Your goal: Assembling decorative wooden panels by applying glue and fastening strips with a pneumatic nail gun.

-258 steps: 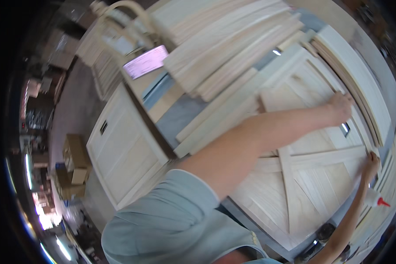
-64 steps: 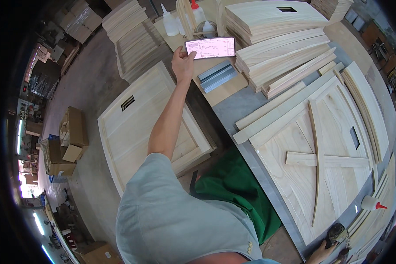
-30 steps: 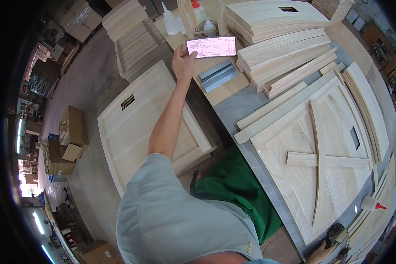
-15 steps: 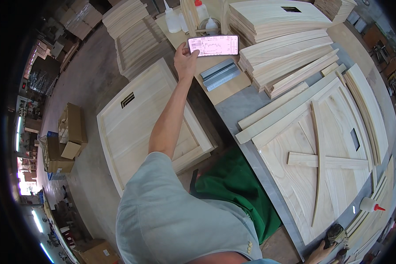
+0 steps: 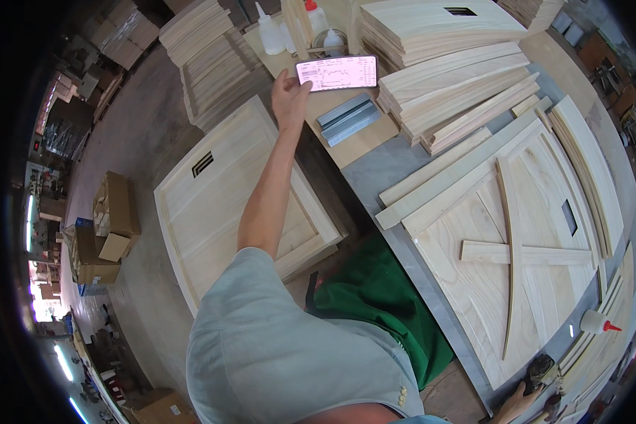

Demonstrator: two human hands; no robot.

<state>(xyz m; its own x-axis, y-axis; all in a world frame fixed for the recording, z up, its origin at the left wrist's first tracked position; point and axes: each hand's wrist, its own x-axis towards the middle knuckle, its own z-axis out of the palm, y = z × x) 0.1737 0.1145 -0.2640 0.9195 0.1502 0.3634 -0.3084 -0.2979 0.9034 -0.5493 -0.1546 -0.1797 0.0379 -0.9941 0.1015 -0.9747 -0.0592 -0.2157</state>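
Note:
My left hand (image 5: 290,100) reaches far forward to a phone (image 5: 337,73) with a bright pinkish screen showing a line chart. The thumb lies over the phone's lower left corner, and the other fingers close around its left end, partly out of sight. Below the phone, grooved grey metal pieces (image 5: 348,119) rest on a brown board. Low at the right, my right hand (image 5: 517,406) is closed on a dark hand-held tool (image 5: 540,369), its kind unclear. Beside that tool lies a pale wooden panel (image 5: 445,268) with two crossed strips (image 5: 514,254) on top.
Stacked wooden boards (image 5: 459,85) fill the table's far side. A white glue bottle with a red tip (image 5: 593,322) lies at the right edge; more bottles (image 5: 270,34) stand behind the phone. Left of the table is a stack of framed panels (image 5: 226,191). Cardboard boxes (image 5: 116,212) sit on the floor.
The whole view has shifted slightly. My left hand stays at the phone's left end, its thumb a little nearer the edge. My right hand remains on the dark tool.

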